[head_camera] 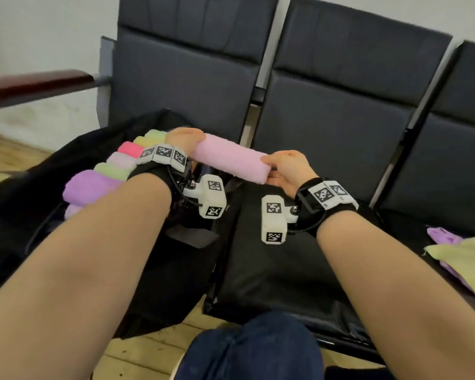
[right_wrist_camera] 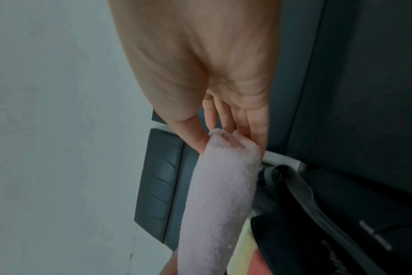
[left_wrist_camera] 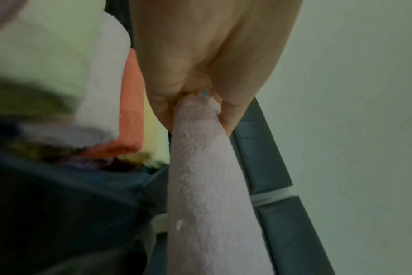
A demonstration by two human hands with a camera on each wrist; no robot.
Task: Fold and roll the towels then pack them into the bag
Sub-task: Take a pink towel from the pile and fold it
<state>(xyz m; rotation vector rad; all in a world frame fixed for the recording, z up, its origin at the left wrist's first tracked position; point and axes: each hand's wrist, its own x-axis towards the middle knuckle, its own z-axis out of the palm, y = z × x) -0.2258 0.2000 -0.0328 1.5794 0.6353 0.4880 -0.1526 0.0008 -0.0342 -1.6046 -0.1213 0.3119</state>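
Note:
A pink rolled towel (head_camera: 231, 159) hangs level in the air between both hands, above the seat and the open black bag (head_camera: 99, 149). My left hand (head_camera: 185, 138) grips its left end (left_wrist_camera: 200, 109), fingers curled round it. My right hand (head_camera: 281, 167) pinches its right end (right_wrist_camera: 226, 143) between thumb and fingers. Several rolled towels (head_camera: 113, 171) in purple, green, pink and yellow lie side by side inside the bag, just left of my left wrist. Those rolled towels (left_wrist_camera: 106, 111) also show in the left wrist view.
Dark padded bench seats (head_camera: 335, 111) run behind and to the right. Unfolded purple and yellow-green towels (head_camera: 461, 250) lie on the seat at the right edge. A wooden armrest (head_camera: 33, 86) juts in at left. My knee in blue jeans (head_camera: 247, 349) is at the bottom.

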